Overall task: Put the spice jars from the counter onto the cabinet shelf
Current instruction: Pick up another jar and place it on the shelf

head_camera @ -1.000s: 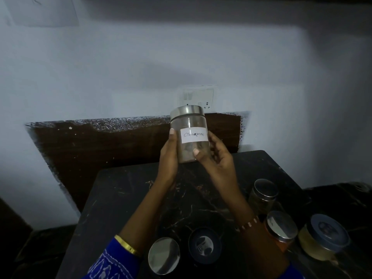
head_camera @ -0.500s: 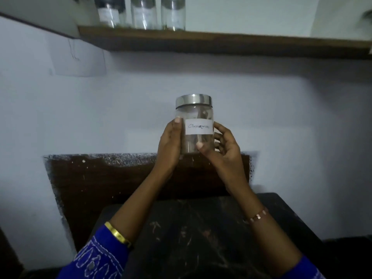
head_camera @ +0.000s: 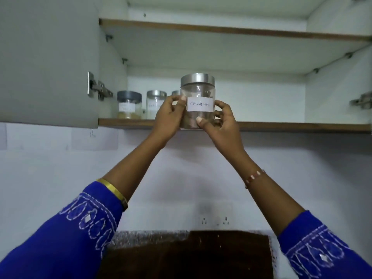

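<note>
A clear cinnamon jar with a steel lid and a white handwritten label is held up in front of the lower cabinet shelf, its base about level with the shelf's front edge. My left hand grips its left side and my right hand grips its right side, thumb on the front. On the shelf to the left stand a dark-lidded jar and a steel-lidded jar; a third jar is mostly hidden behind my left hand.
The grey cabinet door stands open at the left, its hinge beside the shelf. An upper shelf runs above. The right part of the lower shelf holds nothing. A wall socket and dark backsplash lie below.
Both hands have raised the cinnamon jar from above the counter up to the cabinet shelf. The view has tilted upward, so the counter and its remaining jars have dropped out of sight.
</note>
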